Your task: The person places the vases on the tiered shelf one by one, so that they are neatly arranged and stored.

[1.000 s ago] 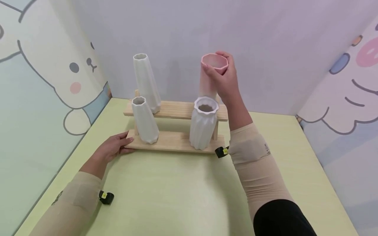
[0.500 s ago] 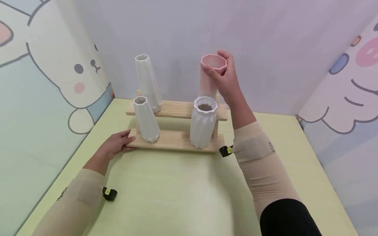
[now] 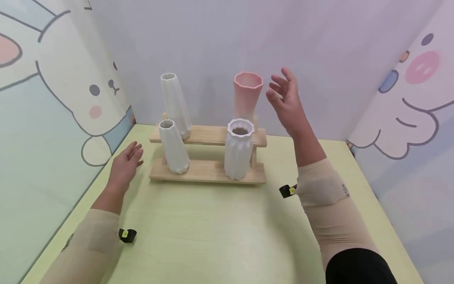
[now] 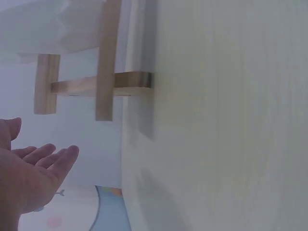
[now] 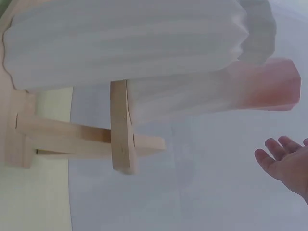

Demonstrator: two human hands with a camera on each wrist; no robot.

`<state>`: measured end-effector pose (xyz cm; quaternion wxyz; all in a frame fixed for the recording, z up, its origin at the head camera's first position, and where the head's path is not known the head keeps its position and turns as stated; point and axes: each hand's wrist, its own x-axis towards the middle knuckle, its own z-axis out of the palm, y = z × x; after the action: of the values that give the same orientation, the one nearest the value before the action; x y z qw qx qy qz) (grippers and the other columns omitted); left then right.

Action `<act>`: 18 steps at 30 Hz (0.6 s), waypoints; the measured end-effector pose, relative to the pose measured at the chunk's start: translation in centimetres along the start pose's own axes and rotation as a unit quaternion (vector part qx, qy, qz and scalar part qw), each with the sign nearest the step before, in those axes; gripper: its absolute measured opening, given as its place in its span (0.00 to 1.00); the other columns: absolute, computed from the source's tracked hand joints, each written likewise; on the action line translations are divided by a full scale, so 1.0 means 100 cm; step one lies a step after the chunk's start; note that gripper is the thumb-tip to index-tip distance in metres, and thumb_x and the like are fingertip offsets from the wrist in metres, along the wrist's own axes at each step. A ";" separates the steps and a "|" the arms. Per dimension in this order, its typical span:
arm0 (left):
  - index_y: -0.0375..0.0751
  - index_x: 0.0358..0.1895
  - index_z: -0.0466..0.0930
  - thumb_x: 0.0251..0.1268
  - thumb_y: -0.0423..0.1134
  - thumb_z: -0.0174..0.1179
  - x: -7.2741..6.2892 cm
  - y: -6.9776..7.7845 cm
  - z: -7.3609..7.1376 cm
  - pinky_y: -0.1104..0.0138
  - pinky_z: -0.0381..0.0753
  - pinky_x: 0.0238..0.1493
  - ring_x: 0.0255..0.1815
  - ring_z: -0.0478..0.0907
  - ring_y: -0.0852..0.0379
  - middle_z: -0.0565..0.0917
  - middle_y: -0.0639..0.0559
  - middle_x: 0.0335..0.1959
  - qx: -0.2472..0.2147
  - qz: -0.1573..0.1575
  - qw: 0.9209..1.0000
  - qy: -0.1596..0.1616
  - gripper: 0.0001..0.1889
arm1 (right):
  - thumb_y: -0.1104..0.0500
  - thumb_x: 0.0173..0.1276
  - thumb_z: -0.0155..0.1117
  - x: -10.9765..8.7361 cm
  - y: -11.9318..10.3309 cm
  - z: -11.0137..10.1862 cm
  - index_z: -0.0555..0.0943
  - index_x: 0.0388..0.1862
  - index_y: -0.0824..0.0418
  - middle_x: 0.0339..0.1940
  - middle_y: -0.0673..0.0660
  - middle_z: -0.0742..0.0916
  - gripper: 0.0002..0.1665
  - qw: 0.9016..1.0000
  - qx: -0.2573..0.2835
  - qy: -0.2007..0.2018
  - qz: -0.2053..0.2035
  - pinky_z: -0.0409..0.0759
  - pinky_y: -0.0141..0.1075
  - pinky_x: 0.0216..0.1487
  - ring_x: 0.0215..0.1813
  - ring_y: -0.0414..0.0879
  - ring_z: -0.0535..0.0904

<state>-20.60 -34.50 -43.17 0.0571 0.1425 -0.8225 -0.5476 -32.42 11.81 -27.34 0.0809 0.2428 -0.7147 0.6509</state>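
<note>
A two-tier wooden rack [image 3: 207, 177] bears several vases. On its upper shelf stand a tall white vase [image 3: 176, 104] at the left and a pink vase [image 3: 245, 96] at the right, flared at the rim. The lower shelf carries a slim white vase [image 3: 174, 148] and a wider white vase [image 3: 238, 154] with a wavy rim, which hides the pink one's base. My right hand [image 3: 289, 104] hovers apart from the pink vase, fingers loosely bent and holding nothing. Left of the rack, my left hand [image 3: 124, 165] is raised off the shelf end, also holding nothing.
The rack stands on a pale yellow-green table [image 3: 202, 232], near a plain back wall [image 3: 205, 39]. Cartoon-printed panels rise at the left [image 3: 64, 98] and right [image 3: 418, 118]. A small black device [image 3: 127, 236] sticks out from the left sleeve, another [image 3: 286, 191] from the right.
My right hand has let go of the pink vase and moved off to the right. The left hand has released the lower shelf's end and drawn back to the left.
</note>
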 end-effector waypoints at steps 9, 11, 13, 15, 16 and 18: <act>0.58 0.80 0.40 0.72 0.67 0.39 -0.008 0.047 0.010 0.52 0.53 0.79 0.80 0.47 0.54 0.48 0.59 0.80 0.014 0.078 0.996 0.050 0.40 | 0.36 0.69 0.60 -0.023 0.007 -0.027 0.45 0.80 0.46 0.77 0.53 0.63 0.50 0.998 -0.059 0.008 0.001 0.57 0.52 0.79 0.77 0.50 0.58; 0.59 0.80 0.38 0.72 0.68 0.38 -0.011 0.055 0.014 0.50 0.50 0.80 0.80 0.45 0.53 0.46 0.60 0.80 0.025 0.098 0.994 0.048 0.40 | 0.37 0.71 0.57 -0.028 0.008 -0.030 0.45 0.80 0.46 0.78 0.53 0.62 0.48 0.997 -0.076 0.010 -0.002 0.54 0.53 0.80 0.78 0.49 0.57; 0.61 0.80 0.36 0.73 0.67 0.38 -0.017 0.061 0.018 0.48 0.50 0.79 0.80 0.44 0.51 0.45 0.59 0.81 0.041 0.117 0.991 0.048 0.39 | 0.37 0.72 0.55 -0.034 0.010 -0.033 0.45 0.80 0.45 0.78 0.52 0.62 0.47 0.995 -0.097 0.009 -0.005 0.53 0.53 0.80 0.78 0.48 0.56; 0.63 0.80 0.35 0.74 0.66 0.39 -0.024 0.066 0.022 0.46 0.51 0.79 0.80 0.44 0.49 0.44 0.60 0.81 0.058 0.142 0.987 0.054 0.38 | 0.37 0.73 0.54 -0.041 0.011 -0.034 0.45 0.81 0.45 0.79 0.51 0.61 0.46 0.993 -0.117 0.006 -0.012 0.52 0.54 0.80 0.78 0.48 0.56; 0.64 0.80 0.35 0.74 0.64 0.40 -0.027 0.069 0.024 0.45 0.50 0.79 0.80 0.44 0.49 0.44 0.60 0.81 0.066 0.156 0.984 0.059 0.38 | 0.37 0.73 0.54 -0.044 0.012 -0.035 0.45 0.81 0.45 0.79 0.50 0.61 0.46 0.992 -0.126 0.004 -0.015 0.52 0.54 0.80 0.79 0.48 0.56; 0.62 0.80 0.34 0.76 0.61 0.43 -0.035 0.073 0.029 0.46 0.49 0.79 0.80 0.43 0.50 0.42 0.61 0.81 0.078 0.186 0.977 0.067 0.38 | 0.37 0.73 0.54 -0.051 0.013 -0.035 0.45 0.81 0.45 0.79 0.50 0.60 0.46 0.990 -0.140 -0.003 -0.023 0.53 0.55 0.79 0.79 0.48 0.55</act>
<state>-19.24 -28.29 -37.36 0.2011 0.0274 -0.8692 -0.4508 -29.24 16.47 -30.24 0.1267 0.2470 -0.7933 0.5418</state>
